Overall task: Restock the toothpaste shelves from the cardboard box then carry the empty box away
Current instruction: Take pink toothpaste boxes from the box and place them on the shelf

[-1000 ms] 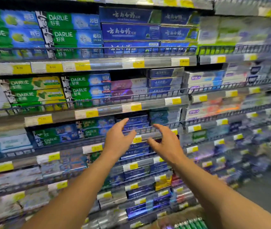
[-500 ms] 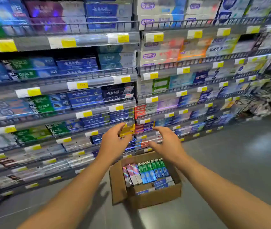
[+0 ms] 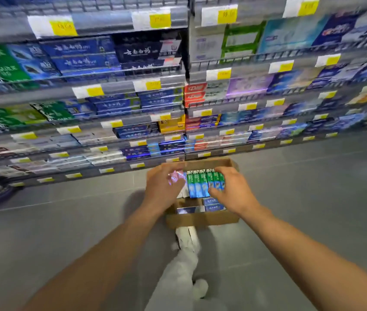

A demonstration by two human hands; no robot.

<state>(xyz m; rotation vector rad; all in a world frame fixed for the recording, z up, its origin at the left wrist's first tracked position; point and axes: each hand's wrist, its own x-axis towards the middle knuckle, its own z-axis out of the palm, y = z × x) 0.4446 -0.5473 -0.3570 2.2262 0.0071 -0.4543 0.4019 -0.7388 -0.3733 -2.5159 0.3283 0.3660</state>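
This is a shop aisle — the toothpaste section of a supermarket or drugstore. Tiered metal shelves (image 3: 119,30) fill the upper part of the view, packed with boxed toothpaste cartons (image 3: 81,57) in green, blue, red and yellow, each row fenced by a low wire rail. Along every shelf edge run yellow-and-white price tags (image 3: 63,26), too blurred to read. Below the shelves lies a smooth grey tiled floor (image 3: 312,187), and on it, just in front of the bottom shelf, stands an open cardboard box (image 3: 200,219) of more cartons — stock on the sales floor.
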